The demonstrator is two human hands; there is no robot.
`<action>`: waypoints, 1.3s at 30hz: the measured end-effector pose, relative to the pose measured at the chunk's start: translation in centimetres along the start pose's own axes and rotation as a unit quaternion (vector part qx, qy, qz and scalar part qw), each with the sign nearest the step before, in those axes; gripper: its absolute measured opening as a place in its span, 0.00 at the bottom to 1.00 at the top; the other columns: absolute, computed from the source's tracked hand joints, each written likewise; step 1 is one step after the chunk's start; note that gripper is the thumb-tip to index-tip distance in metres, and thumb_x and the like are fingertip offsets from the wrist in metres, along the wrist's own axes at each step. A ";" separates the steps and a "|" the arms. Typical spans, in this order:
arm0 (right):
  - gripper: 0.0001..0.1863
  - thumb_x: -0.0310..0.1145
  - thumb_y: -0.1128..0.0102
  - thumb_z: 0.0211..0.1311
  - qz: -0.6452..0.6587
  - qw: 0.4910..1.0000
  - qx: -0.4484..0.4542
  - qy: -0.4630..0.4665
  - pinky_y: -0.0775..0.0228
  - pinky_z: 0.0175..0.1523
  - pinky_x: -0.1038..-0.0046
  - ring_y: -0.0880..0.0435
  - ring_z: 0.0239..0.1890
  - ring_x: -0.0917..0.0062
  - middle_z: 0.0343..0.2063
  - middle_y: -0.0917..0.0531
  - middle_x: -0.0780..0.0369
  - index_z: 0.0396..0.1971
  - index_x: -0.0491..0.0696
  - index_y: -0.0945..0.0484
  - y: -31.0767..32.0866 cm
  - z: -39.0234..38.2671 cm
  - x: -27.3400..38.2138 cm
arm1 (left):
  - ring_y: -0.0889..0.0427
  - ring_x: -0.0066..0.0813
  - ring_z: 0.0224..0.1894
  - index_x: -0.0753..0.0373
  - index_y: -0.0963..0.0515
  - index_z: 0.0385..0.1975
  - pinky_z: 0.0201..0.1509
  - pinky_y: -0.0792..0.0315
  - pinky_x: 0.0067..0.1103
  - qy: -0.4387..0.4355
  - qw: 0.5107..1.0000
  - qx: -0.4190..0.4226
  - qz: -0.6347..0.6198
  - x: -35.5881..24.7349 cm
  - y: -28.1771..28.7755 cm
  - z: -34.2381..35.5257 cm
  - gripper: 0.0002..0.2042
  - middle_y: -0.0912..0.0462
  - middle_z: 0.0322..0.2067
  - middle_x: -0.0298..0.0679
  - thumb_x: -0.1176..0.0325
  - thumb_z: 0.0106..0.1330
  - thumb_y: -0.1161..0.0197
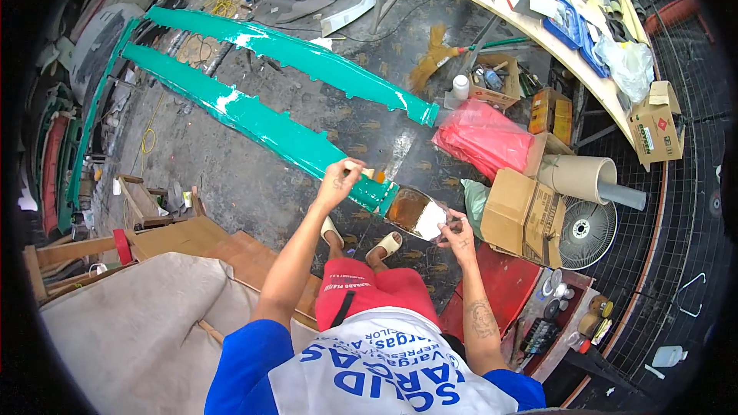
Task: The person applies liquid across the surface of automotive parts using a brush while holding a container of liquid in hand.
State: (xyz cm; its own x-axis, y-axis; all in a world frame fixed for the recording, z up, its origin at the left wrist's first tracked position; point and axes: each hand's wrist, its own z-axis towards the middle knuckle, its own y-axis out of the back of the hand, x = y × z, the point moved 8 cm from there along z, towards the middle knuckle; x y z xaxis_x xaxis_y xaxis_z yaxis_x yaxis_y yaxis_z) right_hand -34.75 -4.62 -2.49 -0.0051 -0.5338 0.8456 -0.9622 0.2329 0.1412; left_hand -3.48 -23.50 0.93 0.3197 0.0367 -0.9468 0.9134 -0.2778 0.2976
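Orange-tipped brush [370, 174] points right, long axis sideways.

Bright, diffuse light falls fairly evenly across the middle, with soft shadows. White highlights shine on the glossy green panel [280, 132], and a blown-out patch, apparently glare, whitens the shallow container [406, 209]. Fisheye distortion bows the tabletop [611, 88]; the outer areas look darker and softer, fading into black corners.
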 end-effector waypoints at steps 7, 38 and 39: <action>0.31 0.32 0.32 0.59 0.027 0.999 0.026 -0.021 0.18 0.29 0.74 0.17 0.31 0.77 0.35 0.21 0.59 0.60 0.45 0.34 -0.2 0.0 0.4 | 0.21 0.18 0.29 0.64 0.18 0.41 0.33 0.28 0.20 0.025 0.998 -0.048 -0.041 -0.6 -1.2 -3.3 0.09 0.18 0.26 0.34 0.68 0.69 0.41; 0.26 0.31 0.36 0.63 0.040 0.996 -0.082 -0.009 0.18 0.27 0.74 0.20 0.28 0.80 0.30 0.23 0.64 0.60 0.47 0.33 9.2 -0.7 1.8 | 0.18 0.45 0.40 0.62 0.19 0.37 0.44 0.24 0.34 -0.101 0.986 -0.081 0.104 -4.0 -2.1 -9.4 0.06 0.17 0.37 0.45 0.73 0.66 0.42; 0.26 0.31 0.36 0.63 0.039 0.996 -0.078 -0.005 0.18 0.27 0.74 0.20 0.28 0.80 0.30 0.23 0.64 0.60 0.47 0.33 8.9 -1.0 2.7 | 0.17 0.43 0.42 0.62 0.19 0.36 0.47 0.23 0.33 -0.065 0.989 -0.113 0.074 -1.9 0.1 -8.6 0.05 0.16 0.39 0.44 0.73 0.67 0.42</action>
State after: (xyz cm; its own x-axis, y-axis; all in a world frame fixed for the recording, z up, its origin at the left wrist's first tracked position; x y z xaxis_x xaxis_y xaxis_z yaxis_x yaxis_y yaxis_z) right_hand -43.08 -3.20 1.56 -0.0828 -0.5174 0.8517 -0.9043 0.3981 0.1539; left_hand -1.87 -15.37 3.75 0.4330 -0.1158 -0.8939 0.8963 -0.0497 0.4406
